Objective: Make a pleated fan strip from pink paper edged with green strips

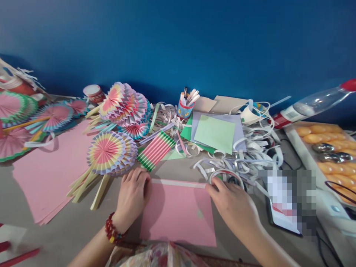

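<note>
A sheet of pink paper (178,217) lies flat before me, with a white strip of tape (179,183) along its far edge. My left hand (133,194) rests at the sheet's far left corner, fingers curled and closed on that edge; the fingertips are partly hidden. At the far right corner my right hand (235,202) is closed around the near side of a roll of tape (226,172), its thumb and forefinger at the end of the strip. Just beyond the left hand lies a pleated pink paper piece with green ends (156,150).
Folded paper fans (107,152) and a stack of pink sheets (52,163) lie left. Green and lilac sheets (215,131), a stick cup (185,108) and curled paper strips (250,159) lie beyond. A phone (286,217), bottle (311,105) and tray (302,148) are right.
</note>
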The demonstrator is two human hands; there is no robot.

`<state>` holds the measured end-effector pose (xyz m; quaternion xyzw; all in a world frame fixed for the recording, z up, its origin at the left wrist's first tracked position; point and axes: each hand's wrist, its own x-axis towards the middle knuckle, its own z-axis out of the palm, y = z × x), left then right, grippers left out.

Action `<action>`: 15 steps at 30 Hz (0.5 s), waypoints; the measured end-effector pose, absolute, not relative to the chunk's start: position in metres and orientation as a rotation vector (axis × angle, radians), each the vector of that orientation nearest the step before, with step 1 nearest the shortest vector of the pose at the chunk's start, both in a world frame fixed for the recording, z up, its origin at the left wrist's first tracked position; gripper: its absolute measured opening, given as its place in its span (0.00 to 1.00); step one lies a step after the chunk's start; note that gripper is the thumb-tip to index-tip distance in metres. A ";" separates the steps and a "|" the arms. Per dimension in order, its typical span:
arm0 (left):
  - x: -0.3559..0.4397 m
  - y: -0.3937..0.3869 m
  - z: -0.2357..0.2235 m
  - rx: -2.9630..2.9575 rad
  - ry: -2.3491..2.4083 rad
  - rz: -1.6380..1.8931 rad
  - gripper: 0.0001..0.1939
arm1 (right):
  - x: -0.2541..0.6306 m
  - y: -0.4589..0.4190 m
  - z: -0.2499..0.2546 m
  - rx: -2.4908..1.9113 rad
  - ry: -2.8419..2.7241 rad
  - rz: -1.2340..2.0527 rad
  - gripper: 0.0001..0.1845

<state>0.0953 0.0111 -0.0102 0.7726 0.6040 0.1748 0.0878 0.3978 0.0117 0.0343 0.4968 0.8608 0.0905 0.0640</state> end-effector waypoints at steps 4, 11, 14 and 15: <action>0.095 0.011 -0.009 2.299 1.805 0.505 0.04 | 0.396 0.013 0.035 1.507 2.583 0.283 0.14; 0.093 0.012 -0.013 2.311 1.794 0.509 0.05 | 0.393 0.015 0.036 1.527 2.544 0.228 0.13; 0.093 0.012 -0.014 2.316 1.795 0.517 0.05 | 0.392 0.015 0.037 1.536 2.531 0.215 0.12; 0.093 0.012 -0.014 2.316 1.795 0.514 0.05 | 0.392 0.015 0.037 1.537 2.527 0.212 0.12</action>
